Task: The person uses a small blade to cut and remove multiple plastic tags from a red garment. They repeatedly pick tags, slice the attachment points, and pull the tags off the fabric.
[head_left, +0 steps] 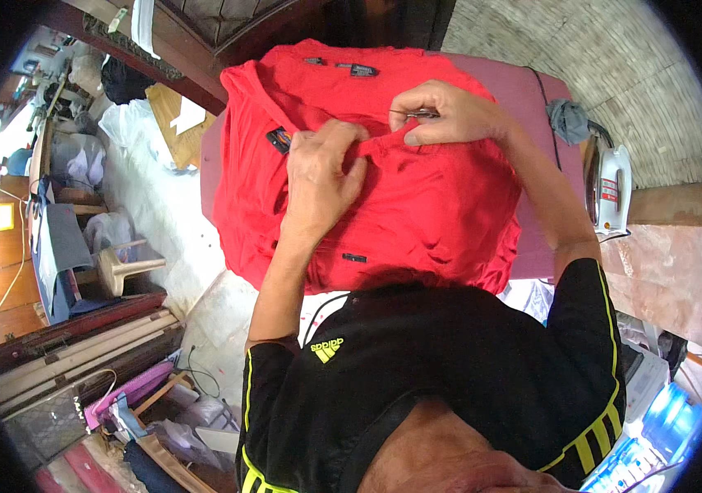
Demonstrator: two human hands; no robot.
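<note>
Red garments (441,205) lie spread and layered over a pink padded board in front of me, with small dark labels (356,71) on them. My left hand (322,168) is closed, its fingers pinching a raised edge of the red cloth near one dark label (279,140). To its right, my right hand (454,115) is closed round a small metal tool (423,113) with a thin tip pointing left. Its exact kind is mostly hidden by the fingers. The thumb of that hand also presses on the same cloth edge, which stretches between both hands.
The pink board (542,90) shows at the right, with a dark cord across it. A white iron (611,191) stands beside it, near a grey cloth wad (568,122). A dark wooden frame (195,57) borders the far left. Plastic bags (133,123) and household clutter fill the left side.
</note>
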